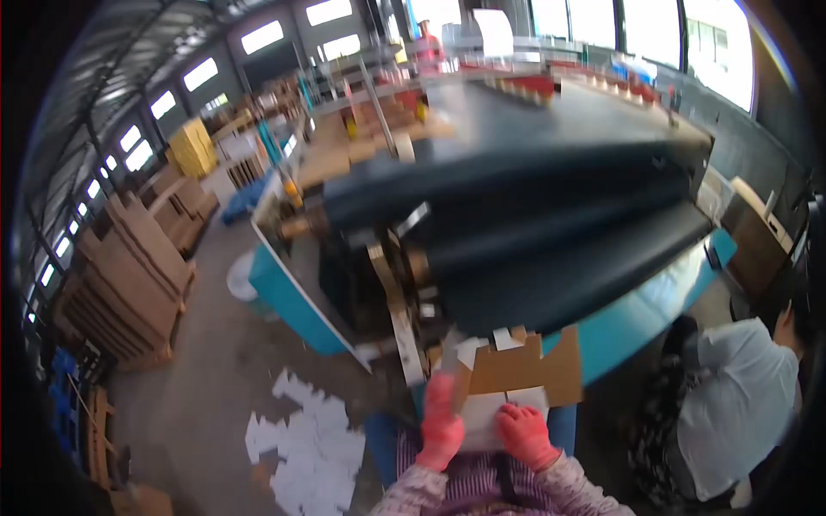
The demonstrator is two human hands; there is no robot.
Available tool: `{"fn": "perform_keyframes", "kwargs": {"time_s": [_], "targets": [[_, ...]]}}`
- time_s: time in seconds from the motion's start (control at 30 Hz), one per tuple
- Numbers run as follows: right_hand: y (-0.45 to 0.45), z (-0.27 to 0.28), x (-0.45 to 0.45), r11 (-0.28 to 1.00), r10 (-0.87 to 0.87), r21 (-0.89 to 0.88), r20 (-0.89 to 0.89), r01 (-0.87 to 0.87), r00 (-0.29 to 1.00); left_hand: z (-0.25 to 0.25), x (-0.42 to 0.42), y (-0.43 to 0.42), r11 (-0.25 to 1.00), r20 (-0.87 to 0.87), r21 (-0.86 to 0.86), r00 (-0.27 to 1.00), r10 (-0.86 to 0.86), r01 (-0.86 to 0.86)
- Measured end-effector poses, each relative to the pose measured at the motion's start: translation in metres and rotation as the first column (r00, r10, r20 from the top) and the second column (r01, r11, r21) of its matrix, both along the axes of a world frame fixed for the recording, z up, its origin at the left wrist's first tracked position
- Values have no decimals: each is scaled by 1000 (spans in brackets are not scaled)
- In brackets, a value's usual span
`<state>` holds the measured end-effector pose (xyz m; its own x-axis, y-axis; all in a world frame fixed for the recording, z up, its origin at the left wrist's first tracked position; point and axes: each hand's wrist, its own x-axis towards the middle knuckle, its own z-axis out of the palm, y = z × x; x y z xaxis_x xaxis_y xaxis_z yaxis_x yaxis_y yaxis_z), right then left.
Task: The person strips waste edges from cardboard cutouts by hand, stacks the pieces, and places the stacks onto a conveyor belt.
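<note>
1. Big factory hall, bright windows (pixel 262 36) up high, brown cardboard stacks (pixel 120 284) along the left, and white scraps (pixel 318 447) littering the grey floor (pixel 206 370).
2. Front and centre's a machine (pixel 568 215) with smooth dark belting and teal panels. Someone in a pale shirt (pixel 736 404) is crouched off to the right.
3. The flat cardboard piece (pixel 533 370) sits across the lap, between the pink-gloved hands, brown at the top with a white panel (pixel 486 420) nearer the body and notched edges.
4. Right hand (pixel 527 434): fingers curled on the white panel; can't tell if they're pinching.
5. Left hand (pixel 440 430): beside the cardboard, fingers too blurry to call.
</note>
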<state>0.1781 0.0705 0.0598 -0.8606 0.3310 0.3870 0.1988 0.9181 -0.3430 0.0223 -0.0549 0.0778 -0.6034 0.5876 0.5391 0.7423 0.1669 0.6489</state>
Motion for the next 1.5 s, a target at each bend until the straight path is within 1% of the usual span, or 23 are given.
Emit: {"fn": "perform_keyframes", "kwargs": {"time_s": [0.03,0.07,0.1,0.13,0.17,0.2,0.23,0.27,0.33,0.37,0.4,0.47,0.57,0.67,0.7,0.8,0.83,0.93,1.07,1.2,1.3,1.4,1.5], "targets": [[-9,38,10,995,23,-90,-140,-36,990,-40,9,6,967,-263,-253,964,-29,-40],[2,28,25,985,-145,-108,-100,134,984,-51,21,7,866,-469,-490,868,-164,-101],[13,12,42,947,-303,-125,-48,296,952,-73,25,4,851,-465,-519,863,-200,-83],[38,44,34,829,-526,124,-156,545,836,-53,22,5,806,-377,-592,892,-251,-24],[64,12,44,803,-575,5,-257,596,777,-49,18,5,808,-313,-589,917,-247,17],[74,-4,50,670,-703,-324,14,668,711,-39,19,6,775,-231,-629,935,-269,68],[75,-2,44,643,-699,-406,35,649,714,-49,19,7,723,-313,-691,901,-301,2],[73,11,30,626,-689,-484,23,611,724,-41,25,6,684,-228,-727,924,-308,48],[60,15,18,765,-565,-541,-305,349,767,-20,22,13,630,-101,-768,949,-298,115],[49,26,10,859,-473,-341,-244,382,846,-29,22,12,646,-156,-757,933,-323,97],[42,26,4,923,-310,-308,-244,230,919,-30,22,11,653,-147,-749,933,-328,112],[31,24,-12,913,-377,-106,152,395,914,-30,18,11,670,-143,-729,927,-347,138],[34,3,-11,872,-465,-76,187,484,866,-39,24,16,733,-229,-676,927,-298,68],[33,11,3,892,-374,-184,215,413,902,-35,26,16,713,-182,-696,940,-288,84],[28,24,4,917,-318,-153,276,368,907,-32,28,17,699,-146,-708,948,-284,100],[36,23,7,924,-274,-181,299,336,914,-40,25,14,728,-191,-677,931,-312,106],[40,17,6,913,-313,-178,266,366,912,-42,25,11,738,-215,-667,922,-321,102],[46,20,7,877,-403,-118,349,466,846,-45,24,3,753,-270,-652,900,-342,90],[35,16,1,890,-352,-186,298,415,887,-48,24,-1,747,-271,-657,892,-362,103],[42,24,-7,936,-259,-122,397,331,880,-46,23,0,732,-248,-671,895,-370,117],[58,40,-6,974,-191,-13,501,227,844,-44,24,2,740,-231,-662,906,-355,121],[62,46,-10,989,-136,33,559,142,818,-46,28,5,746,-266,-661,905,-331,78],[71,50,-16,993,-99,2,562,119,821,-47,30,8,755,-252,-653,919,-302,69]]}}
